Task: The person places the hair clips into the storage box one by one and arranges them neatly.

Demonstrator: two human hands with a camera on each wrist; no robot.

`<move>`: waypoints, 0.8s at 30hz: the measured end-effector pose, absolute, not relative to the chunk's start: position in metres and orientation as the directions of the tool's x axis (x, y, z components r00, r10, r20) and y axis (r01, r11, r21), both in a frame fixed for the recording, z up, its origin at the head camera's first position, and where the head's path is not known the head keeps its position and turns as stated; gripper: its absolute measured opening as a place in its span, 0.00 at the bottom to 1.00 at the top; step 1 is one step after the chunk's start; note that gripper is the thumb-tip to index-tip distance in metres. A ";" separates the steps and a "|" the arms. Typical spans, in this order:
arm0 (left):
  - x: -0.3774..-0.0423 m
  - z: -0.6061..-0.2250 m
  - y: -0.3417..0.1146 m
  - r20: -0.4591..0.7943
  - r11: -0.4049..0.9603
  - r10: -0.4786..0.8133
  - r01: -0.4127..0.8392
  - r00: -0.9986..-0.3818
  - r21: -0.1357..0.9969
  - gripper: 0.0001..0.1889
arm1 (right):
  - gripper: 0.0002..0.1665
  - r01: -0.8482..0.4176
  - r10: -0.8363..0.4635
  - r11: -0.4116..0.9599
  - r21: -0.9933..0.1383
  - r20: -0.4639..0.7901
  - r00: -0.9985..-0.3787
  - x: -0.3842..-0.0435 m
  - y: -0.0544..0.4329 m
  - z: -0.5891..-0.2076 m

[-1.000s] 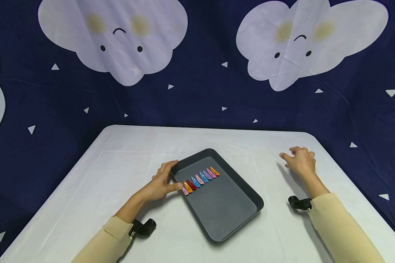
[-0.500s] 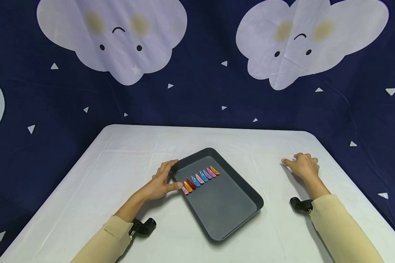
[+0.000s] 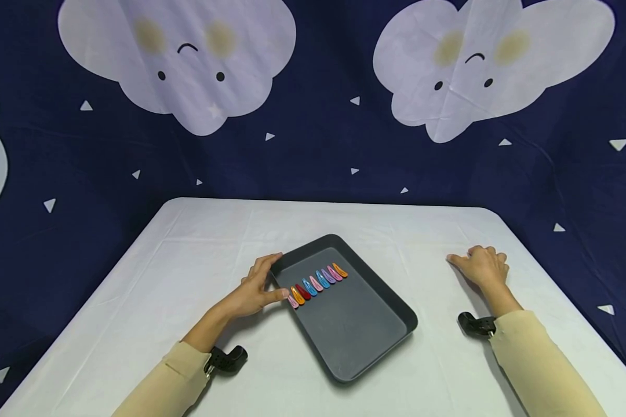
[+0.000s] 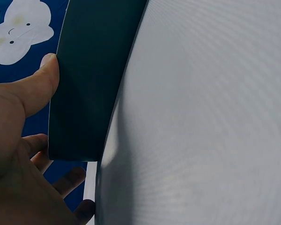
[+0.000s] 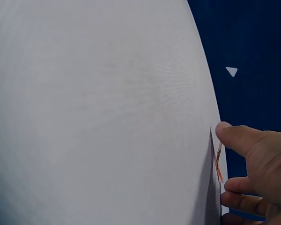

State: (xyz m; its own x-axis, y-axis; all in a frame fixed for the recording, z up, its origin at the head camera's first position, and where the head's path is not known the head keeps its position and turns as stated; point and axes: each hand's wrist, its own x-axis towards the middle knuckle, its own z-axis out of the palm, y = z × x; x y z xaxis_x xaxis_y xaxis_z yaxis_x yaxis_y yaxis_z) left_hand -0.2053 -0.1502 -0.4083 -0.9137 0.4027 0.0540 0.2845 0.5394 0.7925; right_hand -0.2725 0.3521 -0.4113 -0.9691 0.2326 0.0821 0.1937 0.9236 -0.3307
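Observation:
A dark grey baking tray lies turned at an angle on the white table. Inside it, several snap hair clips in orange, pink, purple, blue and red form a slanting row. My left hand holds the tray's left corner, thumb at the rim and fingers around the outside. In the left wrist view the tray's outer wall stands beside the thumb. Far to the right, my right hand is down at the tabletop. Between its parted thumb and fingers, the right wrist view shows a thin orange hair clip.
The white-covered table has a rounded far edge. Behind it hangs a dark blue cloth with clouds and small triangles. A black wrist camera sits on the left wrist, another black camera on the right.
My right hand has come down toward the table and shifted slightly right, its fingers drawing nearer the surface. The left hand, tray and row of clips stay as they were.

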 end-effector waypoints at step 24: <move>-0.206 -0.409 -0.150 0.054 0.534 0.407 0.285 -0.912 0.796 0.44 | 0.37 0.150 0.211 0.930 -0.335 0.154 -0.965 -0.268 0.356 -0.420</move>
